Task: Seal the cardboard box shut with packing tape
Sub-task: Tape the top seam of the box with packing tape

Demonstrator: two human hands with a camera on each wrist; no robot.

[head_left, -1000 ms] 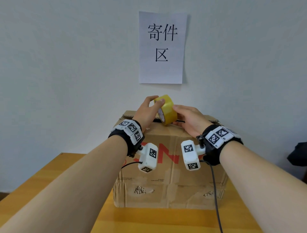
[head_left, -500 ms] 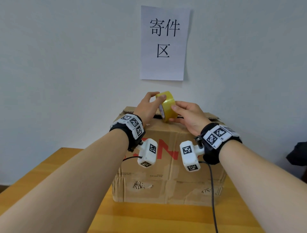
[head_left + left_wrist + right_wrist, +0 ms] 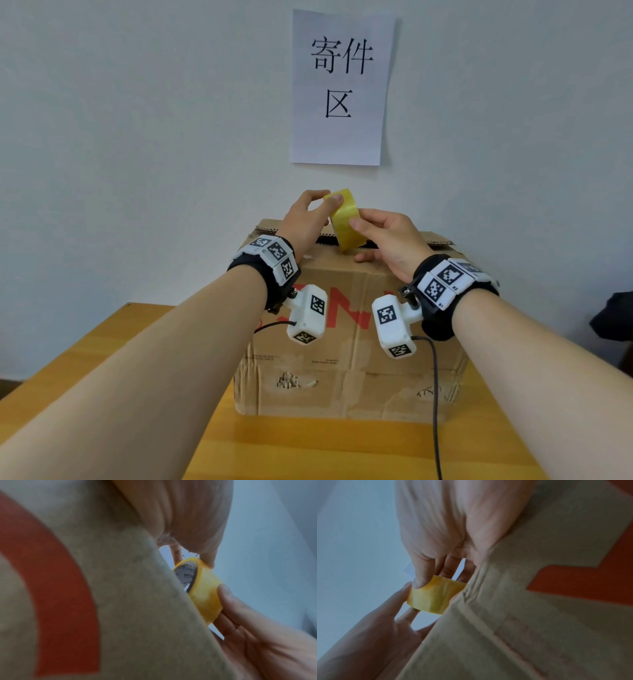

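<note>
- Tabletop [image 3: 325,445]: one, wooden; its near and side edges run out of the head view.
- Cardboard box [image 3: 349,373]: one, standing on the tabletop against the wall. Top face seen almost edge-on; a dark gap shows along the top under the hands. Contents hidden. Red print on the front partly covered by the wrist cameras; both wrist views show the box only as a blurred wall of cardboard.
- Paper sign [image 3: 339,85]: one sheet on the wall above the box, three printed characters.
- Dark object [image 3: 613,315] at right edge: cut off, cannot identify.
- Left hand [image 3: 305,222]: thumb and fingers curled, pinching the upper part of the tape roll.
- Right hand [image 3: 387,240]: thumb on the roll's outer face, fingers curled behind it.
- Tape roll [image 3: 344,219]: one, yellow, held on edge over the box's top middle; its lower rim is at the box top, contact unclear.
</note>
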